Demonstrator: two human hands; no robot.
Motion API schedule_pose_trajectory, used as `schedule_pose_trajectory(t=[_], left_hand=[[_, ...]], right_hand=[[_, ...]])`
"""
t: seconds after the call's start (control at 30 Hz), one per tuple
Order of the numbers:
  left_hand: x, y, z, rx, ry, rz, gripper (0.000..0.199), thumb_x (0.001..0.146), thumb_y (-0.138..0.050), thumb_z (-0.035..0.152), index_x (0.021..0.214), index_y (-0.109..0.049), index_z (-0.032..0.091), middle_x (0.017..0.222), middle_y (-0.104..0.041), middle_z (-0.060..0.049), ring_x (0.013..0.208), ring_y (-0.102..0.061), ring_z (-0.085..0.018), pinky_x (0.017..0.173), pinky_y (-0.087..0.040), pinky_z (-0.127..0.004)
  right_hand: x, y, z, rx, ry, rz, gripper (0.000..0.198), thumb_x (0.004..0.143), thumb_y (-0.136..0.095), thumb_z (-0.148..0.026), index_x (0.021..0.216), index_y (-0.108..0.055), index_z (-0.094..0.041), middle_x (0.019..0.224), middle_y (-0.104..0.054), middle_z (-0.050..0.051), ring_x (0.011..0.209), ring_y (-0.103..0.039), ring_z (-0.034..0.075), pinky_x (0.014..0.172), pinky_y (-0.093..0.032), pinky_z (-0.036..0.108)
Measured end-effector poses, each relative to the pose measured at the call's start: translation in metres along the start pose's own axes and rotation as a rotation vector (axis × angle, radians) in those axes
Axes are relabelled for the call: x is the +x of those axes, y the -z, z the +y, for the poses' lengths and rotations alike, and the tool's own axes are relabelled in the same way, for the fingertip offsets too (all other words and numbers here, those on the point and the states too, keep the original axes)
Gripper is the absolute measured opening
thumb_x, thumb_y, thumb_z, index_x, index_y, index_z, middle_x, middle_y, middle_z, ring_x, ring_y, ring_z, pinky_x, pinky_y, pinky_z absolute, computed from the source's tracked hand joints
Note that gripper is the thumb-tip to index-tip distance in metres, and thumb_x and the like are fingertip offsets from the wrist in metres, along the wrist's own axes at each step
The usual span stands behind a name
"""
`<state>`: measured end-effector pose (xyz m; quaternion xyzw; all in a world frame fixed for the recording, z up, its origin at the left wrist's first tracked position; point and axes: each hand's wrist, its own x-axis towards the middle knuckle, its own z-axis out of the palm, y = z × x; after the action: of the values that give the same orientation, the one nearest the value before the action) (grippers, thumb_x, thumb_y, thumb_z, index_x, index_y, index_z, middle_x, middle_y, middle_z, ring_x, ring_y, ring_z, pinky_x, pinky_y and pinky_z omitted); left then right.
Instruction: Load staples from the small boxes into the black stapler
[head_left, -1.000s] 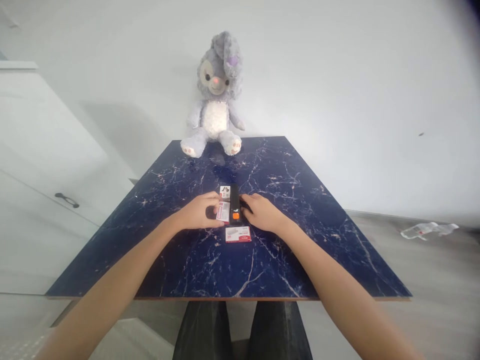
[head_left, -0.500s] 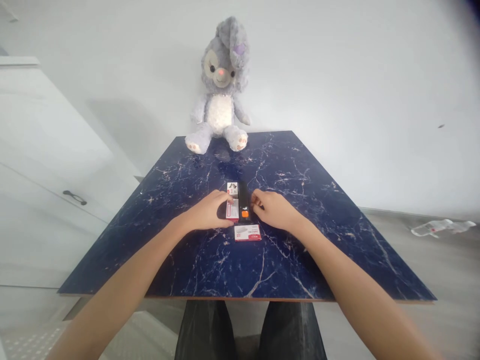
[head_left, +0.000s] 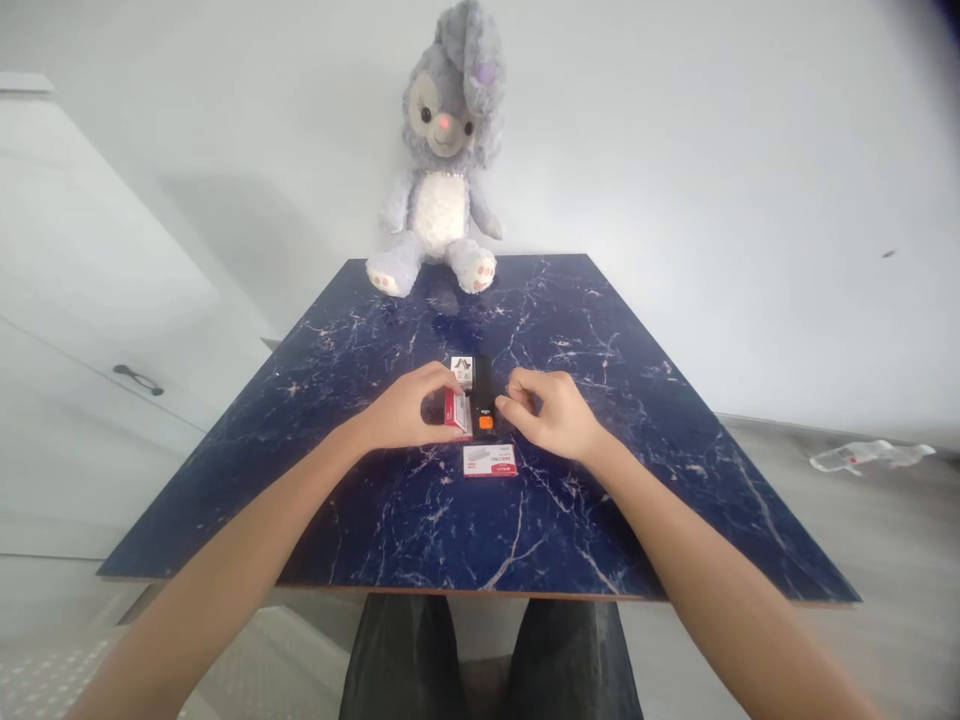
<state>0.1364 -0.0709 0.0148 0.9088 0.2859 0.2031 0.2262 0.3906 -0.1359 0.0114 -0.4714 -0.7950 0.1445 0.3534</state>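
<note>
Between thumb and fingers, my left hand (head_left: 412, 408) grips a small red-and-white box (head_left: 459, 418), its red side now showing. Just beyond it is another small white box (head_left: 462, 371) with a dark picture on its face. Along the right side of both lies a long black object (head_left: 484, 385) with an orange patch, its exact kind unclear. Nearer to me a flat red-and-white box (head_left: 489, 460) with print and a pictured strip rests on the table. My right hand (head_left: 553, 412) is curled close to the black object's right side; whatever its fingers may hold is hidden.
The dark blue marble-patterned table (head_left: 577, 520) stands against a pale wall. A grey plush rabbit (head_left: 441, 205) sits at its far edge. On the left is a white cabinet (head_left: 97, 300) with a dark handle. Clear plastic (head_left: 870, 456) lies on the floor at right.
In my left hand the small box has tilted, bringing its red side into sight. My right hand's fingers have curled in more. The view has shifted slightly.
</note>
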Motion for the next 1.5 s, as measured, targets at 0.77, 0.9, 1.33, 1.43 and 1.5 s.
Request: schedule_pose_trajectory(t=[0.77,0.9,1.33,1.43,1.5], left_hand=[[0.002,-0.01,0.004,0.083,0.044,-0.148,0.026,0.072,-0.071,0.03,0.09,-0.053,0.022,0.097,-0.06,-0.005,0.095,-0.055,-0.026,0.077,-0.047,-0.038],[0.001,-0.017,0.002,0.05,0.061,-0.088,0.027,0.073,-0.071,0.03,0.091,-0.053,0.022,0.098,-0.061,-0.004,0.095,-0.055,-0.025,0.078,-0.048,-0.038],[0.0,-0.013,-0.001,0.029,-0.034,-0.009,0.065,0.08,-0.072,0.038,0.14,-0.049,0.026,0.135,-0.058,-0.011,0.12,-0.054,-0.031,0.1,-0.046,-0.048],[0.0,-0.012,0.0,0.022,-0.026,0.172,0.035,0.093,-0.058,0.035,0.126,-0.059,0.025,0.123,-0.065,-0.008,0.112,-0.06,-0.025,0.096,-0.049,-0.042],[0.0,-0.013,0.001,0.006,-0.003,0.285,0.024,0.097,-0.052,0.035,0.115,-0.063,0.023,0.111,-0.068,-0.006,0.099,-0.064,-0.021,0.088,-0.051,-0.037]], right_hand=[[-0.009,-0.014,-0.045,-0.357,0.337,-0.426,0.018,0.084,-0.056,-0.031,0.091,-0.067,-0.018,0.085,-0.069,0.008,0.067,-0.057,0.019,0.065,-0.037,0.033],[-0.011,-0.016,-0.044,-0.299,0.337,-0.436,0.014,0.083,-0.056,-0.027,0.089,-0.066,-0.019,0.083,-0.068,0.006,0.067,-0.057,0.018,0.065,-0.037,0.032],[-0.012,-0.01,-0.049,0.137,0.28,-0.28,0.038,0.082,-0.061,-0.026,0.119,-0.062,-0.023,0.107,-0.069,0.005,0.089,-0.064,0.019,0.082,-0.052,0.031],[-0.009,-0.008,-0.043,0.193,0.243,-0.115,0.04,0.081,-0.061,-0.025,0.121,-0.061,-0.022,0.107,-0.067,0.007,0.085,-0.064,0.017,0.082,-0.055,0.033],[-0.006,-0.008,-0.039,0.196,0.236,0.027,0.037,0.081,-0.062,-0.025,0.118,-0.062,-0.022,0.107,-0.066,0.007,0.085,-0.064,0.018,0.082,-0.056,0.035]])
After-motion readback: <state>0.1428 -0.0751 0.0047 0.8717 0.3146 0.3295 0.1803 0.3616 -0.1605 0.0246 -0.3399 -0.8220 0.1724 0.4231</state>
